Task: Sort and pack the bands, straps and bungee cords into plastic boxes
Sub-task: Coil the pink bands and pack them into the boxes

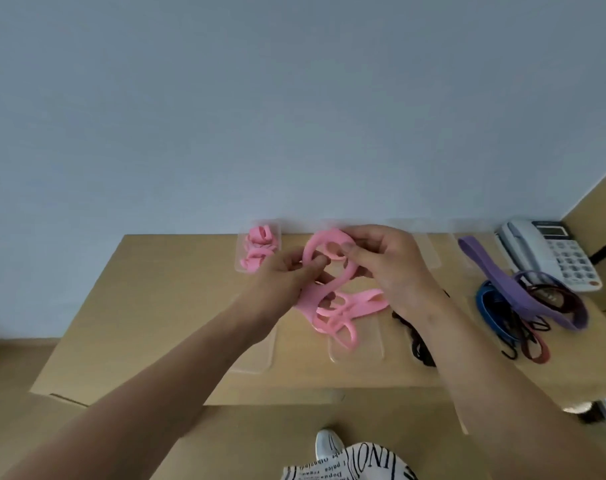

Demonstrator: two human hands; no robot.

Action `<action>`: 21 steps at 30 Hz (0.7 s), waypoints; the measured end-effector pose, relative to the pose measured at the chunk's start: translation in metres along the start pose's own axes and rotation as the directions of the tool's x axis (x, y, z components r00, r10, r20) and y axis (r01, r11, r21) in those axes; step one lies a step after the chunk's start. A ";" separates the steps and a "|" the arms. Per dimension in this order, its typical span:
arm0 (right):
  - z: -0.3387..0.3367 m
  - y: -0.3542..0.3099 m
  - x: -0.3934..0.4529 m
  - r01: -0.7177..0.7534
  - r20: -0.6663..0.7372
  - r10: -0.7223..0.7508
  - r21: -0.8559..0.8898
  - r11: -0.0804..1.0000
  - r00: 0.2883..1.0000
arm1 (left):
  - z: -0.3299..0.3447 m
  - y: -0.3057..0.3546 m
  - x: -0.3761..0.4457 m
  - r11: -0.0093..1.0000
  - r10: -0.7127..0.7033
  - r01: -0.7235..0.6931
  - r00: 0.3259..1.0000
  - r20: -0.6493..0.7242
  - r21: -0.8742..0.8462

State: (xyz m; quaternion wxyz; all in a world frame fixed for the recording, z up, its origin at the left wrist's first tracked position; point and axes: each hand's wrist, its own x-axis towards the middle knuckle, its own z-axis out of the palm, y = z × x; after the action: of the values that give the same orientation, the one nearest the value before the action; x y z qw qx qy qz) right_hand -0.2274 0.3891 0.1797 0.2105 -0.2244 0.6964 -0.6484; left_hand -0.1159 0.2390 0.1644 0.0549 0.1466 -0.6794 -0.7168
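Both hands hold one pink band [320,242] above the cardboard table top [163,306]. My left hand [287,275] pinches its lower loop, and my right hand [388,261] pinches the upper curve between thumb and fingers. Below them a pile of pink bands [339,313] lies over a clear plastic box [357,355]. Another clear box [241,268] at the back holds rolled pink bands [258,249]. On the right lie a purple strap [509,282], a blue cord [488,306] and dark red bands [536,348]. Black cords [417,344] show under my right wrist.
A white desk telephone [550,254] stands at the back right. More clear boxes [429,251] line the far edge against the grey-blue wall. A clear box [256,358] lies under my left forearm. A shoe [327,445] and printed fabric show below the table's front edge.
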 end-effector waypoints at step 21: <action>0.080 -0.054 -0.137 0.383 -0.096 -0.517 -0.560 0.734 0.851 | -0.034 0.025 -0.113 0.956 -0.164 0.200 0.971 0.173 -0.213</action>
State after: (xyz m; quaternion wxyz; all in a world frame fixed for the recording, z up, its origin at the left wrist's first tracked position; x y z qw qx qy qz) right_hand -0.0670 0.4017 0.2280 -0.1104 -0.3539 0.7898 -0.4887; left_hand -0.0018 0.2360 0.2033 -0.0474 0.1458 -0.5779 -0.8016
